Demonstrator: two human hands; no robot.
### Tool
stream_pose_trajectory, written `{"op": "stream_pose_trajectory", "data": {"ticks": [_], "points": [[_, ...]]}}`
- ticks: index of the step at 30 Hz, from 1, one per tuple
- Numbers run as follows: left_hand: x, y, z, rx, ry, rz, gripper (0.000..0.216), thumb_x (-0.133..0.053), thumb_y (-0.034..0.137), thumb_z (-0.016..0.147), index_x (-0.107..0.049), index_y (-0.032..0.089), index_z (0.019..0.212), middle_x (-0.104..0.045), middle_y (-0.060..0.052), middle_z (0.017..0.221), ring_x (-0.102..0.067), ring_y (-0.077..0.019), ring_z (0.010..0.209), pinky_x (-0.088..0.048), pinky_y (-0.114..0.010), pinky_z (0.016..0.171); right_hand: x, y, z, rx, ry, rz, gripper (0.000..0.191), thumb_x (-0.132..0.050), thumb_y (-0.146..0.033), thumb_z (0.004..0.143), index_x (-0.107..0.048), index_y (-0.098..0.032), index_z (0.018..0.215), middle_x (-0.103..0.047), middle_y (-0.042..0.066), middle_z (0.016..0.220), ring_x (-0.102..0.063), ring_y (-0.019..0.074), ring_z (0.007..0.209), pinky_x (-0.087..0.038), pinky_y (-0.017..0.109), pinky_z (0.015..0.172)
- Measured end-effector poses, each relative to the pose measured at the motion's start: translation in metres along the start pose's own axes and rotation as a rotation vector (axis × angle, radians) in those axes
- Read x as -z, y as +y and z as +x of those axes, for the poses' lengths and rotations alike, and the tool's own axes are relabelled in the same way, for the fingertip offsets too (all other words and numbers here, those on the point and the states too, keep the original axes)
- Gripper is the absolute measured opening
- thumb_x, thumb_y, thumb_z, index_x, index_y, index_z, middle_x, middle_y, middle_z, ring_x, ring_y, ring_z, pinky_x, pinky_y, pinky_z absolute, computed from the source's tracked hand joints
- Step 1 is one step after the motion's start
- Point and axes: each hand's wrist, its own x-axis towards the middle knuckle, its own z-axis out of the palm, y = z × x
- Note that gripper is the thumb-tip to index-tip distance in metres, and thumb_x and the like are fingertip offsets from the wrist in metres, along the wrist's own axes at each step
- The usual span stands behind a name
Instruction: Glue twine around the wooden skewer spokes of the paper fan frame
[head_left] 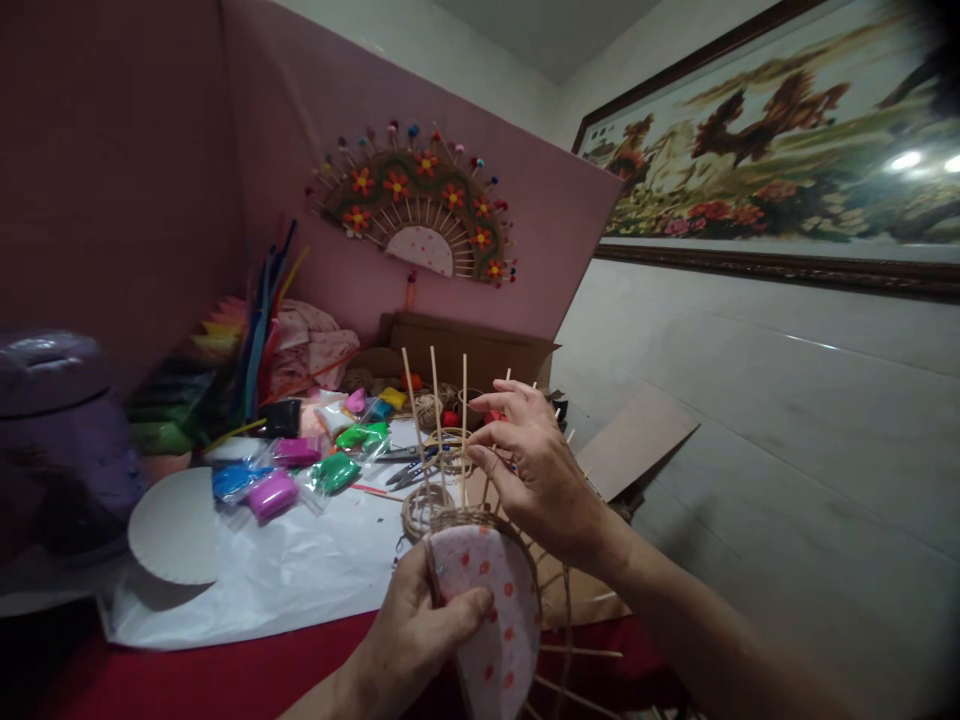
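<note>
Our left hand (427, 615) grips the fan (499, 565) below our right hand (536, 470), whose curled fingers (495, 435) sit among the sticks (464, 410), pinching or not we cannot tell, and we do best keeping the fan steady and the cord (469, 518) snug.

Matt cloth (499, 615) fills the left hand (412, 625), rough twine (469, 517) hugs its edge above the grip, smooth wooden sticks (464, 410) rise beyond, glossy plastic bags (335, 473) gleam leftward!
</note>
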Motion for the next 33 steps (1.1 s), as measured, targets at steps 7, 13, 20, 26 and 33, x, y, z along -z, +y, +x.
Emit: {"op": "stream_pose_trajectory", "data": {"ticks": [7,13,20,26,33], "points": [[-0.003,0.006,0.000,0.008,0.015,0.012,0.027,-0.072,0.031,0.069,-0.064,0.016,0.089,-0.066,-0.003,0.073,-0.058,-0.0158,0.066,-0.049,-0.027,0.061,0.001,-0.001,0.000,0.033,0.110,0.036,0.016,-0.051,-0.011,0.086,-0.064,-0.019,0.082,-0.062,0.007,0.103,-0.046,0.0230,0.114,-0.036,0.048,0.102],[-0.003,0.006,0.003,0.022,0.092,0.013,0.027,-0.074,0.030,0.067,-0.065,0.016,0.089,-0.069,-0.004,0.074,-0.061,-0.0179,0.067,-0.051,-0.028,0.061,0.012,-0.003,-0.010,0.019,0.448,0.089,0.004,-0.059,-0.019,0.084,-0.059,-0.021,0.080,-0.063,0.005,0.096,-0.055,0.0217,0.101,-0.043,0.044,0.093],[-0.003,0.010,0.007,-0.021,0.180,0.033,0.022,-0.072,0.026,0.068,-0.065,0.016,0.087,-0.069,-0.003,0.074,-0.062,-0.0174,0.068,-0.050,-0.027,0.062,0.032,-0.003,-0.042,0.078,0.480,-0.048,0.013,-0.058,-0.009,0.081,-0.056,-0.021,0.078,-0.065,0.004,0.090,-0.056,0.0218,0.096,-0.043,0.043,0.089],[0.003,0.018,0.014,-0.070,0.343,0.074,0.023,-0.071,0.024,0.070,-0.063,0.015,0.089,-0.068,-0.002,0.076,-0.061,-0.0158,0.069,-0.050,-0.025,0.063,0.042,0.011,-0.076,0.046,0.471,-0.199,0.011,-0.060,-0.011,0.080,-0.059,-0.022,0.084,-0.065,0.004,0.088,-0.055,0.0229,0.096,-0.042,0.043,0.087],[0.013,0.027,0.026,-0.123,0.453,-0.173,0.026,-0.072,0.022,0.068,-0.059,0.015,0.090,-0.069,-0.001,0.076,-0.064,-0.0162,0.067,-0.051,-0.026,0.061,0.049,0.058,-0.125,-0.320,0.562,-0.175,0.015,-0.063,-0.035,0.079,-0.059,-0.023,0.072,-0.065,0.005,0.084,-0.059,0.0243,0.090,-0.043,0.043,0.088]]}}
